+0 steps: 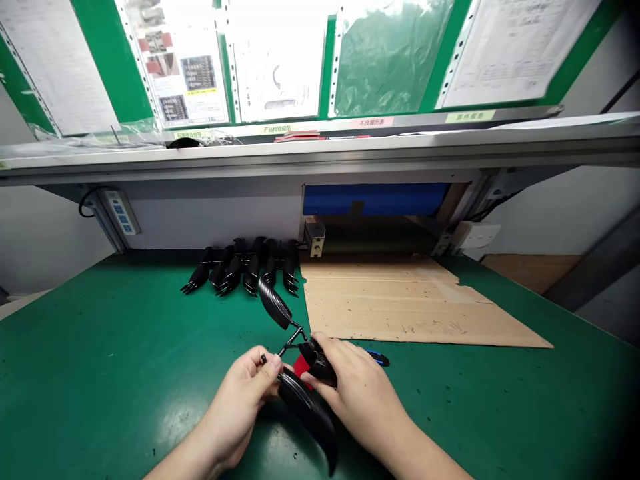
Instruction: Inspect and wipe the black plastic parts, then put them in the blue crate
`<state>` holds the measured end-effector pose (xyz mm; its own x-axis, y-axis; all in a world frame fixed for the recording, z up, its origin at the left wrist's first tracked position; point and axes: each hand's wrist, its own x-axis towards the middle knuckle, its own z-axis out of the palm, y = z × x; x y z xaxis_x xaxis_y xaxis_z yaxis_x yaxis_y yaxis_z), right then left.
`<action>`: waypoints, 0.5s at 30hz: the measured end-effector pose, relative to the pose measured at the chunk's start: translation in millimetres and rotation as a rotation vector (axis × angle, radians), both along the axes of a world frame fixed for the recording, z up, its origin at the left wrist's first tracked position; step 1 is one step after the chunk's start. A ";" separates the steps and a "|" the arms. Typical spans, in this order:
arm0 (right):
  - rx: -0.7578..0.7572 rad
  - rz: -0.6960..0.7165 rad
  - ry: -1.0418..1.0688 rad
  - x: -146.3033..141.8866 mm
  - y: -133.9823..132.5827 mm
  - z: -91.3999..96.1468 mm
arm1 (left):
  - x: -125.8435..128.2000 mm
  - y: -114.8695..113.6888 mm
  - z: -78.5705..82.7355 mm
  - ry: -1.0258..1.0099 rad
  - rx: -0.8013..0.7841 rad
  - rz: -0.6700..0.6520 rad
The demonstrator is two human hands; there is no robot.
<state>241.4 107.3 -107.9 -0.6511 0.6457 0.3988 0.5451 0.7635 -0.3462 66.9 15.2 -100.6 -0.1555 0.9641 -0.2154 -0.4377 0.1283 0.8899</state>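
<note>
Near the front of the table, my left hand point(250, 383) pinches the thin black runner point(290, 343) of a moulded plastic piece between thumb and fingers. Glossy, ribbed, curved black parts branch from this runner: one curved part point(274, 303) points up and away, another curved part point(310, 417) hangs down toward me. My right hand point(357, 383) is closed around a third black part point(320, 363) beside the runner. Something red point(301, 367) shows between my hands; its kind is unclear. A blue-and-black tip point(379, 358) sticks out beyond my right hand, its remainder hidden.
Several similar black parts point(243, 267) lie in a row at the back of the green table point(150, 347). A flat cardboard sheet point(400, 307) lies at back right. Above runs a shelf edge point(250, 170) with sheets behind it; a power strip point(123, 212) hangs at left.
</note>
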 end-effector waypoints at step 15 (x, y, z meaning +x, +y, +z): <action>-0.095 0.265 -0.140 3.1 -10.9 12.6 | -37.3 5.4 18.2 0.670 -0.040 0.109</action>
<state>244.6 96.4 -95.3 -0.8460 0.4762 0.2397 0.3788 0.8533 -0.3584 29.6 20.6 -82.4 -0.3635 0.9287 -0.0737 0.1942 0.1529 0.9690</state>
